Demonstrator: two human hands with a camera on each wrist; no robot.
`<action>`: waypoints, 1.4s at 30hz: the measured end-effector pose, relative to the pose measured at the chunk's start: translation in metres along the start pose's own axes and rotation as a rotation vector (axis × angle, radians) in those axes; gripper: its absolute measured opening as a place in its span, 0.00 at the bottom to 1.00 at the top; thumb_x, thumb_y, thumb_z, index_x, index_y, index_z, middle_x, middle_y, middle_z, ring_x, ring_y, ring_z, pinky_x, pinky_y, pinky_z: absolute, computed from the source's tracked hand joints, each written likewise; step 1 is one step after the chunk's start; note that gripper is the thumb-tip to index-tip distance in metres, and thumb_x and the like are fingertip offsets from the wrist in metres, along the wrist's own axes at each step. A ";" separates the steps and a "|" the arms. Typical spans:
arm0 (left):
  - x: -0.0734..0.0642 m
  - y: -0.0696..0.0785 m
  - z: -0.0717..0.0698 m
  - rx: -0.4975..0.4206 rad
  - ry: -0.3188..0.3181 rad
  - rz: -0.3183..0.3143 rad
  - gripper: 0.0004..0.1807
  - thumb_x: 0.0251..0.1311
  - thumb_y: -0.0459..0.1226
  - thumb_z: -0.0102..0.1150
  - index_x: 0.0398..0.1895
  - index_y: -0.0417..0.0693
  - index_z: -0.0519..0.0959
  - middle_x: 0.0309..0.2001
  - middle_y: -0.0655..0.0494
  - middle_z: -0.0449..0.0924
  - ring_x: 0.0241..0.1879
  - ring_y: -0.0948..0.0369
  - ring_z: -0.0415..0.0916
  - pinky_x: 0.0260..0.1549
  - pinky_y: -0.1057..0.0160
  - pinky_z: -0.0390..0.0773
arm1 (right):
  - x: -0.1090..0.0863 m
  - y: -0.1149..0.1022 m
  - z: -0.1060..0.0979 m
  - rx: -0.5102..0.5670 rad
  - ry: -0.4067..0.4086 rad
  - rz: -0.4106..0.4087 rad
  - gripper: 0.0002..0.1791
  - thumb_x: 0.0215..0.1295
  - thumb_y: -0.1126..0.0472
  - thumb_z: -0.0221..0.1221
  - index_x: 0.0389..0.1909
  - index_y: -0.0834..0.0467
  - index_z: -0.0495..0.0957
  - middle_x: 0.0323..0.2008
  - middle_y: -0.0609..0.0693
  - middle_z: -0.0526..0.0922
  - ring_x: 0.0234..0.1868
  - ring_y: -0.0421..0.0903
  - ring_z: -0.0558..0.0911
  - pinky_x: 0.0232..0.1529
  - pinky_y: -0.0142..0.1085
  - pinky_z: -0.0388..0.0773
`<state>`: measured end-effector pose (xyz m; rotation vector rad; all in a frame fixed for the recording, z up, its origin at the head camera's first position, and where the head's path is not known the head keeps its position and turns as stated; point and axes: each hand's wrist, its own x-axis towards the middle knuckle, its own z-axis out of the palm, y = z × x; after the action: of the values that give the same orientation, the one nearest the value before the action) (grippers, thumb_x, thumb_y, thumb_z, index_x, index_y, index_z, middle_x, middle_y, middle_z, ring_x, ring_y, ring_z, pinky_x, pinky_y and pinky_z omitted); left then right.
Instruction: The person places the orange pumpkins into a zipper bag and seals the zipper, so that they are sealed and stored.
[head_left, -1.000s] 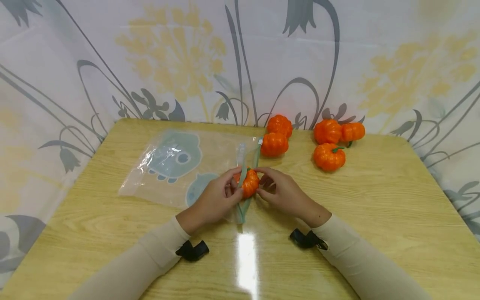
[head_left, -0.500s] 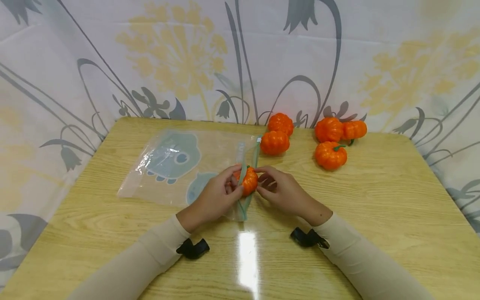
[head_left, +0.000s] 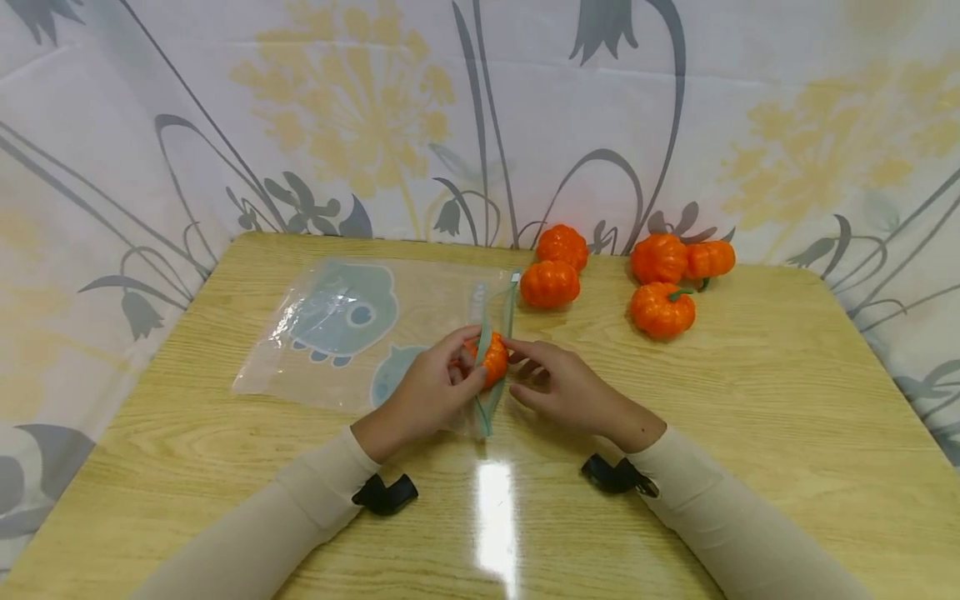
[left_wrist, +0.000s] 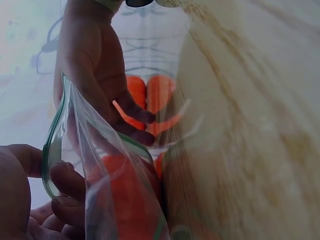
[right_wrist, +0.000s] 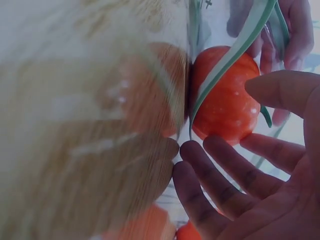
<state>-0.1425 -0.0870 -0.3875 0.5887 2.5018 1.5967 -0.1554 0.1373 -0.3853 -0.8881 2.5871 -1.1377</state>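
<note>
A clear zip bag (head_left: pixel 341 387) with pale green cartoon prints lies flat on the table, its mouth facing right. My left hand (head_left: pixel 420 392) pinches one green-edged lip of that mouth and lifts it, as the left wrist view also shows at the bag's lip (left_wrist: pixel 49 150). Inside the opening sits a small orange pumpkin (head_left: pixel 495 360) with a green stem, partly covered by the lip. Just right of the pumpkin is my right hand (head_left: pixel 573 387). Its fingers (right_wrist: pixel 245 175) are spread loosely, with fingertips against or very near the pumpkin (right_wrist: pixel 225 105); exact contact is unclear.
Behind the bag's mouth stand two more orange pumpkins (head_left: pixel 550 285), close to its zip corner. Farther right is a group of three pumpkins (head_left: pixel 663 311). A patterned cloth (head_left: pixel 360 125) hangs along the back edge of the wooden table (head_left: pixel 787 400).
The pumpkin at the mouth has shifted slightly left, deeper under the lip. My right hand's fingertips have followed it a little, while my left hand keeps hold of the bag's lip.
</note>
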 end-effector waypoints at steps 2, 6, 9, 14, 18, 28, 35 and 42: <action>0.000 -0.001 0.000 -0.002 -0.001 0.003 0.30 0.66 0.34 0.56 0.72 0.40 0.65 0.37 0.50 0.77 0.23 0.63 0.67 0.25 0.70 0.70 | -0.001 0.000 0.000 -0.003 -0.008 -0.008 0.35 0.66 0.64 0.63 0.73 0.63 0.64 0.55 0.58 0.81 0.51 0.52 0.83 0.52 0.45 0.82; 0.001 0.000 0.000 0.004 0.000 0.008 0.30 0.67 0.34 0.56 0.72 0.40 0.65 0.37 0.50 0.77 0.22 0.64 0.66 0.23 0.71 0.69 | -0.002 -0.001 -0.001 -0.003 -0.020 -0.014 0.36 0.66 0.64 0.63 0.74 0.61 0.63 0.55 0.58 0.81 0.51 0.53 0.83 0.53 0.46 0.82; 0.001 0.000 0.000 0.003 -0.001 0.005 0.30 0.67 0.34 0.57 0.72 0.40 0.65 0.37 0.50 0.77 0.21 0.64 0.65 0.22 0.71 0.68 | -0.002 0.000 -0.001 0.002 -0.025 -0.013 0.36 0.67 0.63 0.62 0.75 0.61 0.62 0.56 0.57 0.81 0.52 0.53 0.83 0.53 0.46 0.82; 0.000 0.000 0.000 -0.008 -0.006 0.005 0.30 0.67 0.34 0.56 0.72 0.40 0.65 0.37 0.50 0.77 0.22 0.64 0.66 0.23 0.71 0.69 | -0.002 0.001 0.000 0.012 -0.025 -0.007 0.35 0.67 0.64 0.62 0.74 0.60 0.63 0.57 0.58 0.81 0.52 0.52 0.83 0.53 0.45 0.82; 0.000 0.000 -0.002 -0.012 -0.005 0.011 0.30 0.66 0.33 0.56 0.71 0.39 0.65 0.36 0.50 0.77 0.23 0.63 0.68 0.25 0.71 0.71 | -0.001 0.001 -0.002 0.007 0.019 0.016 0.31 0.67 0.65 0.61 0.71 0.60 0.68 0.56 0.58 0.81 0.50 0.52 0.83 0.51 0.46 0.82; 0.001 -0.002 0.001 0.002 0.003 0.027 0.30 0.66 0.33 0.56 0.71 0.39 0.66 0.36 0.50 0.78 0.23 0.64 0.68 0.24 0.71 0.71 | 0.016 0.011 -0.031 -0.108 0.316 0.172 0.17 0.70 0.62 0.58 0.56 0.64 0.79 0.48 0.60 0.81 0.43 0.54 0.84 0.44 0.47 0.84; 0.002 -0.004 0.002 0.001 0.006 0.050 0.30 0.66 0.33 0.56 0.71 0.40 0.66 0.36 0.50 0.78 0.23 0.64 0.68 0.24 0.71 0.71 | 0.041 0.014 -0.060 -0.301 0.452 0.260 0.22 0.71 0.53 0.56 0.59 0.62 0.76 0.49 0.62 0.77 0.38 0.54 0.77 0.37 0.46 0.77; 0.001 -0.005 0.000 -0.006 0.010 0.043 0.30 0.65 0.33 0.56 0.71 0.39 0.66 0.36 0.50 0.78 0.23 0.64 0.68 0.25 0.71 0.72 | 0.059 0.008 -0.071 -0.445 0.420 0.374 0.29 0.72 0.44 0.51 0.65 0.58 0.71 0.54 0.64 0.72 0.37 0.62 0.77 0.36 0.56 0.80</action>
<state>-0.1443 -0.0881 -0.3917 0.6389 2.5077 1.6251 -0.2335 0.1504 -0.3379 -0.2039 3.2381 -0.7131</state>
